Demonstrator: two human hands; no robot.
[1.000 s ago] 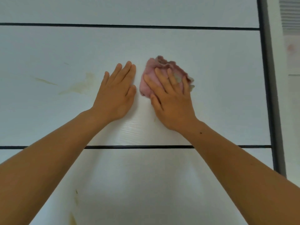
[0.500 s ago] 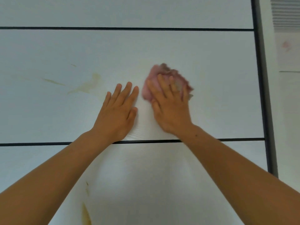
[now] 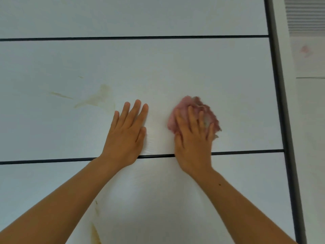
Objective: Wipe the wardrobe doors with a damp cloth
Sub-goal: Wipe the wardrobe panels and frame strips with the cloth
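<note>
Lower panel: A yellow-brown streak (image 3: 95, 233) is running down the nearest part of the white wardrobe door (image 3: 175, 67), between the two forearms, and it looks unwiped.
Groove: A dark horizontal groove (image 3: 52, 161) is crossing the door just under both wrists.
Left hand: The left hand (image 3: 126, 132) is lying flat on the panel above the groove, its grip fully open, fingers straight and close together, holding nothing and apparently bracing.
Right hand: The right hand (image 3: 193, 143) is pressing on the cloth with spread, nearly straight fingers. Its grip is open, pushing rather than clutching.
Cloth: The crumpled pink cloth (image 3: 184, 105) is sitting against the middle panel under the right fingers, bunched and blurred, near the left hand but not touching it.
Stains: A brownish smear (image 3: 98, 97) is showing up and left of the left hand, well apart from the cloth.
Far edge: A dark vertical frame strip (image 3: 279, 103) is bordering the door on the right, with a slatted grey vent (image 3: 306, 14) beyond it.
Risks: With only flat fingers on it, the cloth could be slipping out and dropping. The bunched wad is probably touching little surface, so the smear and streak may be getting missed. A wet palm on the panel could be leaving prints.
</note>
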